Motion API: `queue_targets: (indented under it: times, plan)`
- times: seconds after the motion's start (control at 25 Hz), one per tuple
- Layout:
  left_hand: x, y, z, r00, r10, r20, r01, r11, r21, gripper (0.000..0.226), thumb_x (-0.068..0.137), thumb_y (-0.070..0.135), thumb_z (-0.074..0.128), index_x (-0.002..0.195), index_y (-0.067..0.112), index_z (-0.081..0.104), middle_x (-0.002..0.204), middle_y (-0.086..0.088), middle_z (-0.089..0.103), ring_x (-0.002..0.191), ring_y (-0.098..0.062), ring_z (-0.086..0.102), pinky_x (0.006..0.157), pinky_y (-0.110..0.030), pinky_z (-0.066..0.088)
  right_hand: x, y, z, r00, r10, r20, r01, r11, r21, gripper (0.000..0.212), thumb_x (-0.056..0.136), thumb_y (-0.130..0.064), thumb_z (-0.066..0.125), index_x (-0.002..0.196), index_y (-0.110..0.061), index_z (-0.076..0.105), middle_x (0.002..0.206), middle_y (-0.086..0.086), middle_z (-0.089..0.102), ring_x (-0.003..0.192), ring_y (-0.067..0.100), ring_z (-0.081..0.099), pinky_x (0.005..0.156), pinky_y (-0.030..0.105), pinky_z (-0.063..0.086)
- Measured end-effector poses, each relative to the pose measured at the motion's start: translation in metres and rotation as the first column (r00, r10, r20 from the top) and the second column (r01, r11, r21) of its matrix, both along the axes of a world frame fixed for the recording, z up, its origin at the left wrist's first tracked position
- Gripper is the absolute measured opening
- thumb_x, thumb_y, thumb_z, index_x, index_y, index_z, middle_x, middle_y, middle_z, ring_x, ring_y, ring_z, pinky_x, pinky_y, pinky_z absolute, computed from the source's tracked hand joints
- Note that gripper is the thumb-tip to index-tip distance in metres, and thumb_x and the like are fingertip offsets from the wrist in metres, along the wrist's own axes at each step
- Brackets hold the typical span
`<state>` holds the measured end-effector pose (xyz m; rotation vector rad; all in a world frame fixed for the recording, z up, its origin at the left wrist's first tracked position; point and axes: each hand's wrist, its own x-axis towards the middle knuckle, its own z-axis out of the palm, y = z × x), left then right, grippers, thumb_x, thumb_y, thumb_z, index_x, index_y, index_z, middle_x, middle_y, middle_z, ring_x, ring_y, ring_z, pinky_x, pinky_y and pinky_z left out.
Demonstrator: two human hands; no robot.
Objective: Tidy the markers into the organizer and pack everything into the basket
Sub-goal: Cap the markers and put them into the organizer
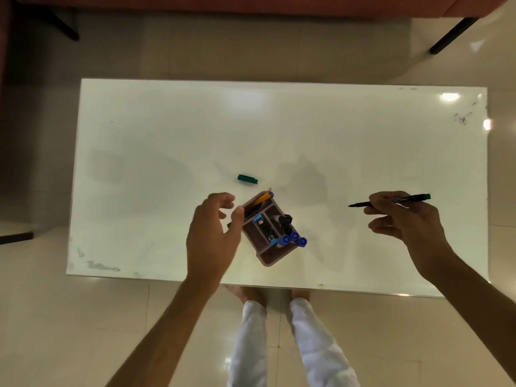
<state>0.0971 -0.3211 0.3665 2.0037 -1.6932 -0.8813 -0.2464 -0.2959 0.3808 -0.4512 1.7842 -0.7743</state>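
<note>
A pink compartmented organizer (272, 256) stands near the front middle of the white table (167, 141). It holds blue-capped markers (294, 238), black markers (286, 220), a yellow pencil (264, 197) and a blue-edged item. My left hand (213, 233) hovers at the organizer's left side with loosely curved fingers, thumb close to its rim, holding nothing. At the right, above the table, my right hand (405, 216) pinches an uncapped green marker (363, 203) with its tip pointing left. A green cap (247, 179) lies on the table just behind the organizer.
Dark scribbles (463, 118) mark the table's far right corner. Smudges (100, 266) sit at the front left corner. My legs and bare feet (251, 296) stand under the front edge. Dark furniture legs (452, 36) stand on the tiled floor beyond. No basket is in view.
</note>
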Motion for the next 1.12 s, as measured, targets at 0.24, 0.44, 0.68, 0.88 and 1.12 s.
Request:
queue_targets:
  times: [0.24,0.44,0.68,0.88,1.12]
  plan:
    - [0.027,-0.091,-0.052,0.925,-0.343,0.161,0.334,0.939,0.081,0.042,0.095,0.025,0.07,0.134,0.035,0.057,0.123,0.0,0.059,0.108,-0.022,0.06,0.091,-0.042,0.055,0.025,-0.01,0.033,0.953,-0.112,0.282,0.135,0.989,-0.063,0.039,0.106,-0.032,0.054,0.105,-0.001,0.078,0.088,0.015,0.073,0.069,0.024,0.065,0.072,0.036,0.057]
    - [0.016,-0.118,-0.099,0.687,-0.713,0.143,0.684,0.7,0.206,0.044,0.088,0.019,0.081,0.129,0.026,0.066,0.139,-0.007,0.051,0.125,-0.03,0.045,0.093,-0.041,0.052,0.051,-0.009,0.063,0.89,-0.136,0.436,0.196,0.976,-0.096,0.016,0.095,-0.02,0.063,0.094,-0.005,0.071,0.076,0.013,0.071,0.057,0.021,0.063,0.051,0.026,0.048]
    - [-0.002,-0.113,-0.108,0.656,-0.69,0.307,0.659,0.721,0.212,0.02,0.105,0.018,0.054,0.118,0.004,0.062,0.102,-0.018,0.064,0.095,-0.036,0.062,0.077,-0.05,0.054,0.054,0.0,0.071,0.975,0.015,0.222,0.017,0.989,-0.145,0.015,0.086,-0.013,0.076,0.096,-0.002,0.074,0.092,0.018,0.08,0.067,0.03,0.075,0.057,0.026,0.055]
    - [0.004,-0.113,-0.058,0.986,-0.014,-0.169,0.041,0.987,0.159,0.018,0.104,0.02,0.056,0.114,0.013,0.069,0.095,-0.008,0.069,0.067,-0.019,0.074,0.067,-0.029,0.063,0.052,-0.001,0.088,0.986,0.105,0.126,-0.084,0.983,-0.165,0.021,0.081,-0.022,0.078,0.1,-0.013,0.081,0.091,0.012,0.08,0.071,0.03,0.076,0.065,0.031,0.06]
    - [-0.009,-0.088,0.047,0.826,0.056,-0.561,0.169,0.924,0.342,0.016,0.095,0.018,0.073,0.106,0.008,0.079,0.077,0.0,0.069,0.063,-0.014,0.057,0.059,-0.02,0.049,0.069,-0.008,0.097,0.99,0.137,-0.022,-0.139,0.966,-0.219,0.011,0.091,-0.017,0.076,0.1,-0.017,0.082,0.087,0.008,0.08,0.073,0.03,0.076,0.067,0.035,0.061]
